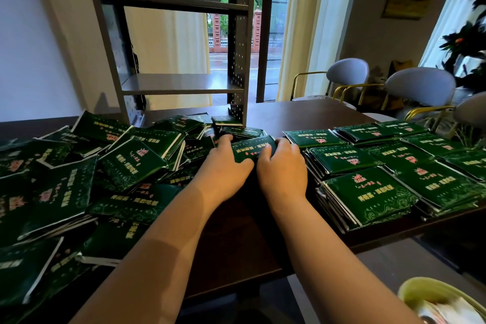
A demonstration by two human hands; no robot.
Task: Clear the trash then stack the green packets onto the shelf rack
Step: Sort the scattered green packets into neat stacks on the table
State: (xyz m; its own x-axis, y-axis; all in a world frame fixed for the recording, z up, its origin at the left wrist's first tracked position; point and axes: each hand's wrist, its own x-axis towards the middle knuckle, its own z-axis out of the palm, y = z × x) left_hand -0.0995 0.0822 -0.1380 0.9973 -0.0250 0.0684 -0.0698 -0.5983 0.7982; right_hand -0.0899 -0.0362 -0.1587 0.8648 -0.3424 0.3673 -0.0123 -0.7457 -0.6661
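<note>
A dark green packet (252,148) with pale print lies at the middle of the dark table (302,116). My left hand (223,168) grips its left edge, fingers curled over the far side. My right hand (282,166) grips its right edge the same way. A loose heap of green packets (65,187) covers the table's left half. Neat stacks of green packets (381,166) stand in rows on the right. The grey metal shelf rack (181,84) rises at the back of the table, its middle shelf bare. A few packets (226,119) lie under its lowest level.
A yellow-green bin (431,297) holding crumpled trash sits at the bottom right, below the table edge. Grey chairs with gold frames (420,84) line the table's right side. A window and curtains stand behind the rack.
</note>
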